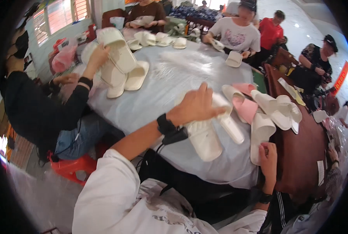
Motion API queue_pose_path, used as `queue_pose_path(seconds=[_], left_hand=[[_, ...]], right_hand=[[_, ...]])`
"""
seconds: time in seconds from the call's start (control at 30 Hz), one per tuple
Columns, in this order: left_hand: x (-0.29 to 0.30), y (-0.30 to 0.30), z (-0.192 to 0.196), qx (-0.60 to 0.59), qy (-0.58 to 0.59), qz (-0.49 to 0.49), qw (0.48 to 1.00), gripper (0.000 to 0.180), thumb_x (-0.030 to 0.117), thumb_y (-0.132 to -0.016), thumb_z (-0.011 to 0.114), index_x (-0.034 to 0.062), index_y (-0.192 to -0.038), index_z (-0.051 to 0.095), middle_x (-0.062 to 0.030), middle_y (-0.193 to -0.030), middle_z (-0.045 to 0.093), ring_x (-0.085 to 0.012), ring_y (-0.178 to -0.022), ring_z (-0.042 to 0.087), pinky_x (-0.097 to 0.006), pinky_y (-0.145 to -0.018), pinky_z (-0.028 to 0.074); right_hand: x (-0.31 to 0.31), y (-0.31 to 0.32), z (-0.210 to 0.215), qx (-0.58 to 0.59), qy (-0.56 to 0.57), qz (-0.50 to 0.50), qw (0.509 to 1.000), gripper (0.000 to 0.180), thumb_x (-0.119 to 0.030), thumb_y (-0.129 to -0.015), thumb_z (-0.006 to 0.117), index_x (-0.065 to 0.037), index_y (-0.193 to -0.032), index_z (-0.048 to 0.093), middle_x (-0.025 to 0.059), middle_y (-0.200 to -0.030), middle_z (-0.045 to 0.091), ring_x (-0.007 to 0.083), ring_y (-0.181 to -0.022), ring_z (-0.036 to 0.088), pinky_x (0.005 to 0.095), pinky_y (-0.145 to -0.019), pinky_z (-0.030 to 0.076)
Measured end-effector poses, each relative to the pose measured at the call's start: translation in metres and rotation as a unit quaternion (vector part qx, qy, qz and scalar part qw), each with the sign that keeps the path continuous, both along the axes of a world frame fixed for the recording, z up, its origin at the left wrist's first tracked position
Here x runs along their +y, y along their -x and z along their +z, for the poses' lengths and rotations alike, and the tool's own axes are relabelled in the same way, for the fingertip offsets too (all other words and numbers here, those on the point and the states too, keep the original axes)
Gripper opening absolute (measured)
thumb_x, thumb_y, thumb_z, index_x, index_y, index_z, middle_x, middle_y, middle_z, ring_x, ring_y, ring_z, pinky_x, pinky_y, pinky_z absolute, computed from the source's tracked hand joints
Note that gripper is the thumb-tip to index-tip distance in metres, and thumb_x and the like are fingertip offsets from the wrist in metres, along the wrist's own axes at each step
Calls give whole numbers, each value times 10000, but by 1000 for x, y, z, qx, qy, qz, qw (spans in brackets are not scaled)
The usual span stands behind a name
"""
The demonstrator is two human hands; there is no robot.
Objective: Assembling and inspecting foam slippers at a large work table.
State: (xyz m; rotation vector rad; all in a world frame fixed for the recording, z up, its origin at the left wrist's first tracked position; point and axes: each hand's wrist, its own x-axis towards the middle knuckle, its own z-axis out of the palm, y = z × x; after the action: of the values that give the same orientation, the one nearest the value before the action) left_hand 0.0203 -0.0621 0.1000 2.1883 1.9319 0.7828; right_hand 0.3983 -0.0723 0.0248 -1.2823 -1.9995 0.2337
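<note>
My left hand point(195, 106) is over the table with its thumb and fingers apart. Below and beside it lie a whitish slide slipper point(206, 142) and a narrower-looking white slipper point(233, 126), both slightly blurred. The left thumb lies across the upper end of the narrower one; whether it touches cannot be told. Nearer the table's right edge, my right hand point(269, 162) has its fingers curled at the heel of a cream slide slipper point(261, 132), apparently pinching its edge. Just beyond are pink slippers point(245, 109) and several more cream slippers point(275, 111) in a loose pile.
A plastic sheet covers the table point(158, 105). At left, a person in black lifts a cream slipper point(121, 50) over others. More slippers point(144, 38) line the far edge, where other people handle pieces. A brown table point(302, 156) adjoins at right; a red stool point(74, 167) stands left.
</note>
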Motion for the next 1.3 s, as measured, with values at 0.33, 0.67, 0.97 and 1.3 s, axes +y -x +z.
queue_pose_path(seconds=[0.33, 0.67, 0.97, 1.3], left_hand=[[68, 175, 11, 303, -249, -42, 919, 475, 421, -889, 642, 247, -1331, 663, -111, -976, 719, -317, -946, 647, -372, -857, 476], [131, 349, -36, 77, -62, 204, 974, 530, 436, -885, 645, -14, -1157, 714, -152, -1017, 738, -255, -972, 682, -369, -906, 496], [138, 321, -62, 150, 39, 244, 957, 606, 503, -821, 667, 130, -1298, 662, -184, -1319, 618, -393, -1212, 598, -492, -1067, 426], [29, 40, 19, 48, -171, -272, 946, 264, 207, -925, 727, 48, -1132, 688, -152, -1212, 661, -343, -1179, 605, -416, -1040, 474]], right_hand=[[29, -57, -18, 552, 274, -15, 787, 450, -305, -1061, 535, 12, -1377, 577, 128, -1386, 578, 242, -1292, 512, 381, -1163, 361], [44, -15, -15, 67, 141, -90, 984, 555, -340, -964, 708, 17, -1357, 545, 224, -1355, 491, 326, -1229, 504, 402, -1040, 431], [39, 17, -23, -85, 43, -158, 983, 937, -403, -781, 845, 18, -1463, 361, 394, -1424, 317, 610, -1237, 432, 595, -1051, 417], [-13, 76, 53, -192, 52, -211, 957, 641, -295, -776, 778, 33, -1262, 521, 293, -1185, 566, 481, -1032, 612, 512, -889, 523]])
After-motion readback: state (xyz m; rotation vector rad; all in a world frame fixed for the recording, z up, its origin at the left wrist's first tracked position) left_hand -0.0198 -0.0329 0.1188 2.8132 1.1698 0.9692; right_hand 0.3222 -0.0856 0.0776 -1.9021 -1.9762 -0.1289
